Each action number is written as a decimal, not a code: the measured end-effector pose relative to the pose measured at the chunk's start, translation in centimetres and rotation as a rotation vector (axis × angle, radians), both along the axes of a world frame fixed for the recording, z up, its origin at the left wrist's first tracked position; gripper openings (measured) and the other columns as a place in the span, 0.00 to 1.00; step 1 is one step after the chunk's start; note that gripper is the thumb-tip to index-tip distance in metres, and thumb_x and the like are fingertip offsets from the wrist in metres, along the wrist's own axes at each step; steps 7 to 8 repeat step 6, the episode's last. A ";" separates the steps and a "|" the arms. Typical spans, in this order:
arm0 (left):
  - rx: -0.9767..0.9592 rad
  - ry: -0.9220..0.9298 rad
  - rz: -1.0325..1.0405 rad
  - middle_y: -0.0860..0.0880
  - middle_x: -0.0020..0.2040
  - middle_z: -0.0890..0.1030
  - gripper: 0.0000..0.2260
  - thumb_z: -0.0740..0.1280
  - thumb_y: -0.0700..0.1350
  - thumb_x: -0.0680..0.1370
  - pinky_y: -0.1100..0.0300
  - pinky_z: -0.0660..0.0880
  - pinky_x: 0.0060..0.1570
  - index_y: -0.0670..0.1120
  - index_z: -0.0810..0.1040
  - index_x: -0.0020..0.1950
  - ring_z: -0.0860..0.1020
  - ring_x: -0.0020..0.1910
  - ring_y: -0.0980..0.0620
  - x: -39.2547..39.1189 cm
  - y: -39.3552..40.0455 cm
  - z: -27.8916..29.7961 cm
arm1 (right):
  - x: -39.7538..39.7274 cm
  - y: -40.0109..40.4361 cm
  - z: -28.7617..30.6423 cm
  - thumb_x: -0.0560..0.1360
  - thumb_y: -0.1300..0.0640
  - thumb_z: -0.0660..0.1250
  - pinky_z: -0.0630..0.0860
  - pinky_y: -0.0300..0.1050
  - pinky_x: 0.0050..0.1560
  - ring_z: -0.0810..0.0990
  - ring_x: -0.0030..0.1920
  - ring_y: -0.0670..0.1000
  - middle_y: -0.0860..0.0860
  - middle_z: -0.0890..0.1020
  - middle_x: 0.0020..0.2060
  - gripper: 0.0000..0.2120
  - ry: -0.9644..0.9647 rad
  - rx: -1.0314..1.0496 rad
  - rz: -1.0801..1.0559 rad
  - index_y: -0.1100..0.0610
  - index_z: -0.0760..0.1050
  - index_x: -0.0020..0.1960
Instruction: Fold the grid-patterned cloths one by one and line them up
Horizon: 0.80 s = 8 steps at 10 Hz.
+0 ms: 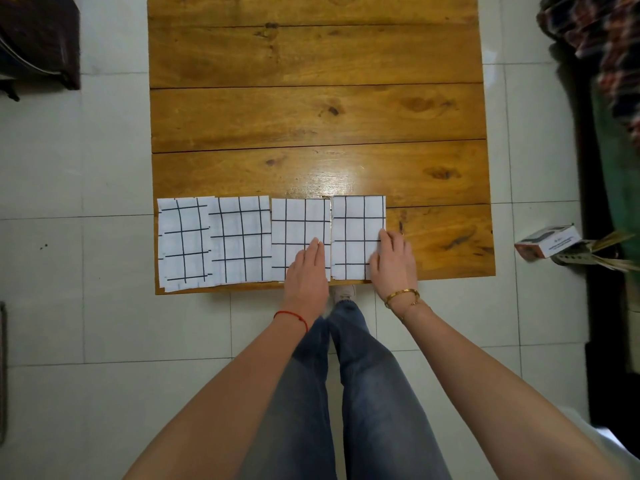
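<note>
Several folded white cloths with black grid lines lie side by side along the near edge of the wooden table (311,116). From the left: the first cloth (183,244), the second cloth (242,237), the third cloth (298,223) and the rightmost cloth (356,226). My left hand (306,268) lies flat, fingers together, on the lower right corner of the third cloth. My right hand (394,261) rests flat on the right edge of the rightmost cloth, fingers pressed on it. Neither hand grips anything.
A small white box (547,242) lies on the tiled floor to the right of the table, beside a heap of strips. Dark furniture stands at the far left, patterned fabric at the far right. My legs in jeans stand at the table's near edge.
</note>
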<state>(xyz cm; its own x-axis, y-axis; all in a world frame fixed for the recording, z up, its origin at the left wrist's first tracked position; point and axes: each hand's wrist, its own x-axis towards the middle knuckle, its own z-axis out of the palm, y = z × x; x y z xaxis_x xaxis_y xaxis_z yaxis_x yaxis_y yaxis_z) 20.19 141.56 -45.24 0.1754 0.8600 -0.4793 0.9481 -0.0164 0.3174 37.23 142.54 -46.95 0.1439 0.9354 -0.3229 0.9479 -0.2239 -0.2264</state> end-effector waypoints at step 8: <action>0.024 0.058 -0.037 0.46 0.79 0.53 0.31 0.61 0.37 0.78 0.55 0.66 0.68 0.45 0.51 0.79 0.62 0.72 0.48 0.3 0.2 -0.1 | 0.7 0.0 0.1 0.76 0.61 0.59 0.74 0.50 0.56 0.73 0.57 0.57 0.57 0.73 0.63 0.20 0.059 0.025 0.056 0.61 0.68 0.67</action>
